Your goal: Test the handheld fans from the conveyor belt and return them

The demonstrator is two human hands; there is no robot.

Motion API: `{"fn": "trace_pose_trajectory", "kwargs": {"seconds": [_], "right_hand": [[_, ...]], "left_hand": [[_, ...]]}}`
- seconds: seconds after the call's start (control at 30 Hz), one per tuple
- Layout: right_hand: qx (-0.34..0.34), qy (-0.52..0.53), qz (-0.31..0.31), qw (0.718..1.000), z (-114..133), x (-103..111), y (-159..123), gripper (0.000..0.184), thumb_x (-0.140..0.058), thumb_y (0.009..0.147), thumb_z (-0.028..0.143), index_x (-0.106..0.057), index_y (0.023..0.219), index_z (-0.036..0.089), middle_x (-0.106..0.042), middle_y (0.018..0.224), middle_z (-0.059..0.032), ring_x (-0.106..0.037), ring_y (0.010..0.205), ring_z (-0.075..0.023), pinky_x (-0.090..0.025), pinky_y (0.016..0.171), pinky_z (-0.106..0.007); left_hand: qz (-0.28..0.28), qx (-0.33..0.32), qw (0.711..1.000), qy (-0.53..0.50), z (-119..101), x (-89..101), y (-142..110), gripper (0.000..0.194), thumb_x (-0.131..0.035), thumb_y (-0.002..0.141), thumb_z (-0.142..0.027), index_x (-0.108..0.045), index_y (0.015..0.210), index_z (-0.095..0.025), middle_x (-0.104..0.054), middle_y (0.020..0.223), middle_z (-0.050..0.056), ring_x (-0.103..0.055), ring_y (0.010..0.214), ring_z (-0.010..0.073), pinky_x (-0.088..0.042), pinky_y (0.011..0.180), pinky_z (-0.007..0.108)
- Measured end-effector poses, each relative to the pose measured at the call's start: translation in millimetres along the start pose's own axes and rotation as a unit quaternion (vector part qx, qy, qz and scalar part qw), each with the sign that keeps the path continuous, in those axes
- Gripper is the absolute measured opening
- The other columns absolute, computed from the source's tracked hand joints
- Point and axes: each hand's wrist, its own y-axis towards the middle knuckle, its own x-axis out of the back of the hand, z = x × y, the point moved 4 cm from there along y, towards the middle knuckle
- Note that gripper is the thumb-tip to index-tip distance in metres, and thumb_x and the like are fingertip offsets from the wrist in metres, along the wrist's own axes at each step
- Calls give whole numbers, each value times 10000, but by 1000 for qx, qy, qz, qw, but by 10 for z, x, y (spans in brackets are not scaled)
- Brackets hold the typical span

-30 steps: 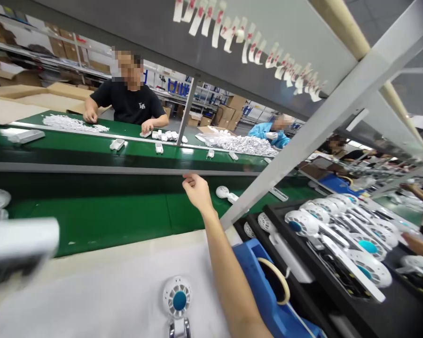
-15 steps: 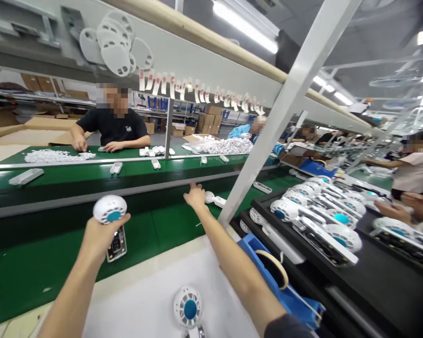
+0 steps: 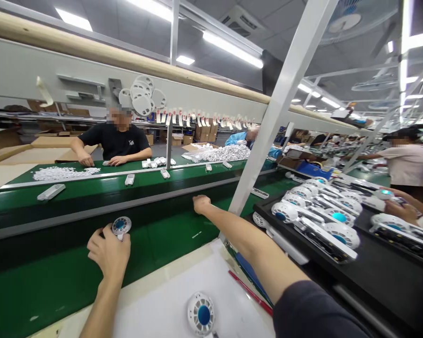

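A handheld fan with a round white slotted head and blue centre (image 3: 121, 226) is in my left hand (image 3: 110, 251), above the green belt (image 3: 155, 249). My palm and fingers hide the fan's lower part. My right hand (image 3: 201, 204) is stretched out over the belt near its far rail. Its fingers look closed and point away from me; whatever they hold, if anything, is hidden. Another fan (image 3: 201, 313), white with a blue centre, lies on the white work surface (image 3: 155, 310) in front of me, cut off by the lower edge.
A slanted metal post (image 3: 264, 131) rises beside my right forearm. Black trays of fans (image 3: 313, 220) stand at the right, with a co-worker's hands (image 3: 405, 206) beyond. A red pen-like stick (image 3: 250, 293) lies near my right arm. Across the belt sits a person (image 3: 116, 141) with small white parts (image 3: 63, 172).
My left hand has turned, and the fan's open circuit-board handle no longer shows. The small white fan beside my right hand is out of sight, and that hand's fingers look more closed.
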Motion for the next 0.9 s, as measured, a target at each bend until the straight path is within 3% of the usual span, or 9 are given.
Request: {"fn": "trace_pose_trajectory", "kwargs": {"seconds": [0.13, 0.23, 0.3, 0.33, 0.4, 0.47, 0.6, 0.8, 0.9], "right_hand": [[177, 109, 39, 977, 505, 435, -346, 403, -746, 895, 255, -626, 1269, 167, -656, 1230, -93, -664, 1073, -239, -586, 891, -392], [322, 228, 63, 917, 721, 775, -828, 618, -779, 774, 204, -571, 1355, 234, -685, 1200, -41, -684, 1033, -215, -591, 806, -271], [418, 328, 80, 843, 750, 929, -1192, 665, -772, 728, 237, -555, 1356, 251, -681, 1189, -14, -672, 1037, -192, -576, 820, -244], [470, 414, 100, 773, 737, 980, -1369, 690, -802, 666, 234, -580, 1320, 221, -686, 1150, -29, -669, 1008, -202, -570, 817, -259], [516, 544, 102, 653, 649, 995, -1622, 707, -840, 620, 237, -610, 1289, 223, -689, 1114, -28, -660, 972, -198, -556, 829, -274], [506, 626, 39, 593, 530, 902, -1737, 675, -837, 695, 259, -601, 1327, 274, -677, 1157, -12, -646, 999, -180, -538, 890, -280], [449, 668, -89, 587, 394, 585, -1774, 558, -718, 910, 372, -521, 1432, 347, -621, 1328, -8, -628, 1089, -177, -495, 1033, -330], [440, 651, -112, 608, 422, 404, -1745, 550, -603, 1001, 434, -431, 1510, 316, -542, 1480, -34, -575, 1286, -221, -441, 1148, -388], [458, 619, -134, 624, 431, 434, -1743, 549, -577, 1012, 454, -419, 1518, 308, -512, 1511, -33, -565, 1304, -224, -445, 1151, -383]], "left_hand": [[104, -112, 986, -73, -376, 46, -58, 481, -546, 873, -474, -641, 1228, -163, -534, 1353, 184, -414, 1362, 380, -330, 1164, 535], [267, -167, 932, -182, -665, 142, -291, 599, -579, 880, -605, -589, 1329, -209, -597, 1377, 127, -537, 1293, 325, -429, 1112, 459], [427, -159, 831, -318, -864, 262, -570, 612, -589, 905, -603, -546, 1356, -192, -658, 1295, 151, -610, 1219, 319, -484, 1052, 451], [492, -145, 764, -392, -967, 349, -721, 604, -620, 902, -580, -528, 1342, -177, -698, 1184, 160, -667, 1115, 317, -529, 983, 453], [530, -124, 670, -505, -1145, 544, -948, 581, -692, 884, -502, -465, 1321, -193, -702, 985, 106, -718, 774, 254, -598, 736, 409], [509, -109, 641, -563, -1256, 684, -1076, 565, -699, 897, -429, -397, 1340, -250, -646, 982, 53, -660, 610, 169, -570, 565, 324], [525, -83, 641, -554, -1309, 742, -1201, 649, -647, 928, -334, -265, 1454, -328, -592, 1112, 61, -702, 705, 176, -594, 619, 324], [481, -99, 710, -504, -1267, 657, -1190, 581, -595, 976, -308, -293, 1472, -336, -466, 1436, 122, -690, 1086, 260, -609, 878, 399], [481, -107, 710, -503, -1253, 627, -1186, 581, -610, 971, -314, -289, 1456, -300, -544, 1341, 123, -684, 1032, 235, -604, 843, 375]]}}
